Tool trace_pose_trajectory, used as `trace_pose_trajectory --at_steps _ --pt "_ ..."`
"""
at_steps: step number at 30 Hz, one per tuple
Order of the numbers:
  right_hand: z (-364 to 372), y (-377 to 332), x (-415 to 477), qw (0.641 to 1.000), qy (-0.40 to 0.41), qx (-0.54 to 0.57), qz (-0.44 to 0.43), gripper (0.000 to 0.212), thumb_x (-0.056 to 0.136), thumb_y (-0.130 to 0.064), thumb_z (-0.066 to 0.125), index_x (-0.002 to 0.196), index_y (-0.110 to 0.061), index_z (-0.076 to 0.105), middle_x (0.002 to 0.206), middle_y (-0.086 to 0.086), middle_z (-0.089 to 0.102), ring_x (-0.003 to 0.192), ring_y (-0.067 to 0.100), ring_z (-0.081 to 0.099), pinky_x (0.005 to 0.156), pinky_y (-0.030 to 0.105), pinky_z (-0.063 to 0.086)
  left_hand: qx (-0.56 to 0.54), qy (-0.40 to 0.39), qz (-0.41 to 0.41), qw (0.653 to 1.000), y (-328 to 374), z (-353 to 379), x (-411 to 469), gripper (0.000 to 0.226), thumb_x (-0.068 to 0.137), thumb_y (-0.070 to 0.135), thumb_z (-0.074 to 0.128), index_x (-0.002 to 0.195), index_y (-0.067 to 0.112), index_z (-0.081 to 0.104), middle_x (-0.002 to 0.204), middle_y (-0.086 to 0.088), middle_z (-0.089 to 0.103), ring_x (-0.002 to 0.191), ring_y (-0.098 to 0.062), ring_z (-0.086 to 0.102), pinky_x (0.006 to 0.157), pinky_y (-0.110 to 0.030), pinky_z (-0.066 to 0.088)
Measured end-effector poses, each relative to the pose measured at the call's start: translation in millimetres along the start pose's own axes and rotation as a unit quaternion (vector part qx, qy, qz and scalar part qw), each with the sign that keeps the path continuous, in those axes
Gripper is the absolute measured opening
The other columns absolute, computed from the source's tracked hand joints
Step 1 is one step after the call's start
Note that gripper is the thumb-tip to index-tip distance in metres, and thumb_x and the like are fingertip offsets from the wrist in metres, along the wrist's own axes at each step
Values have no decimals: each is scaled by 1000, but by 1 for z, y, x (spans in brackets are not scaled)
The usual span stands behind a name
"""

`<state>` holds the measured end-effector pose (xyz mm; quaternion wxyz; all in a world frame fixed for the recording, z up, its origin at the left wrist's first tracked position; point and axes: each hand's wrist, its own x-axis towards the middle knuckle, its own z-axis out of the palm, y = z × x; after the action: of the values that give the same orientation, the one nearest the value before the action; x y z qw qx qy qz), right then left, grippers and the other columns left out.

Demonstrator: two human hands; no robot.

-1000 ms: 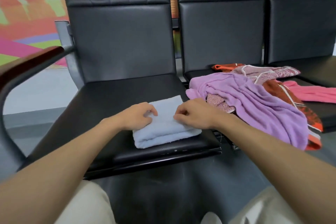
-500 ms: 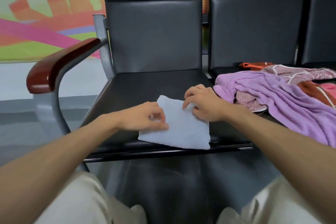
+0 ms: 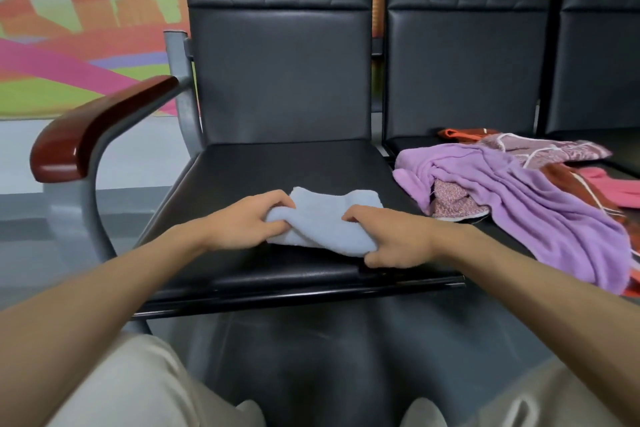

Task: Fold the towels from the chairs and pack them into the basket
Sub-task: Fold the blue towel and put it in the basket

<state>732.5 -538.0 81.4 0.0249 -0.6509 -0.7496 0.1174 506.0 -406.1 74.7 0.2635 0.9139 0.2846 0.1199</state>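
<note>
A small light-blue towel, folded into a thick pad, lies near the front edge of the left black chair seat. My left hand grips its left end with curled fingers. My right hand grips its right end, thumb under the front corner. The towel bulges up between both hands. A heap of unfolded towels covers the neighbouring seat: a purple towel on top, a patterned pink towel, a rust-red towel and a bright pink towel. No basket is in view.
A wooden armrest on a grey metal frame stands at the left of the chair. Tall black backrests rise behind the seats. A third chair is at far right. My knees in beige trousers are at the bottom, over grey floor.
The blue towel lay flat half a second ago; both hands have closed on its two ends and bunched it upward. The view has shifted slightly to the left and nearer.
</note>
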Motion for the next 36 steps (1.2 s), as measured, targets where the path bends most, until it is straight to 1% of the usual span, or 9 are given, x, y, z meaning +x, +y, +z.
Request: trace_pose_trajectory --at_steps 3,6,12,15,19,24,29,33,36 --pt "-12 8 -6 995 58 79 35 30 84 -21 61 107 -19 43 80 -2 51 78 17 48 66 30 37 -73 46 -25 996 -1 0 1 15 91 17 59 104 24 58 104 9 62 92 -3 58 78 -19 46" --pt "-16 14 -10 975 77 199 56 12 86 -17 63 88 -17 51 76 -6 51 73 12 52 64 24 43 -119 75 -42 989 3 1 3 12 91 20 61 103 21 59 102 7 63 89 -5 58 75 -19 46" --pt "-22 15 -9 875 9 472 105 6 97 -11 50 95 -14 55 84 0 61 73 12 62 65 32 57 -186 111 -94 972 12 1 21 12 92 22 56 101 15 58 100 4 63 88 -10 59 72 -24 47" --pt "-22 15 0 879 -3 453 151 10 98 -13 49 91 -12 54 87 5 60 77 16 63 64 32 59 -108 91 -143 980 8 8 35 18 91 29 56 104 17 55 104 1 62 95 -15 60 73 -28 46" --pt "-19 24 16 959 -12 203 195 14 94 -23 55 87 -11 53 76 1 51 65 14 53 59 27 52 22 -2 -256 966 9 11 43 44 92 51 51 110 11 45 94 -6 61 73 -20 60 59 -27 44" --pt "-24 27 20 963 -74 162 200 38 89 -14 60 126 -12 51 92 -6 52 86 13 52 62 21 47 129 -88 -310 938 26 12 46 60 92 68 32 97 11 49 74 2 48 67 -16 49 75 -28 39" --pt "-30 21 15 972 -131 85 176 49 85 -8 63 132 -13 50 128 2 57 117 21 54 98 31 46 -14 -114 -300 947 31 14 43 48 85 59 55 102 14 57 89 2 55 69 -14 45 71 -26 34" --pt "-26 23 13 964 -179 124 152 59 77 -5 72 129 -16 48 125 1 58 113 21 57 86 26 48 -183 -83 -188 961 32 18 37 35 86 34 65 112 15 52 110 2 61 97 -10 60 83 -25 48" --pt "-23 29 6 951 -193 209 125 63 66 -1 77 121 -15 50 117 3 63 108 21 62 78 24 51 -246 -63 -91 963 39 15 33 27 86 21 70 101 18 48 99 3 59 89 -9 57 75 -27 46"
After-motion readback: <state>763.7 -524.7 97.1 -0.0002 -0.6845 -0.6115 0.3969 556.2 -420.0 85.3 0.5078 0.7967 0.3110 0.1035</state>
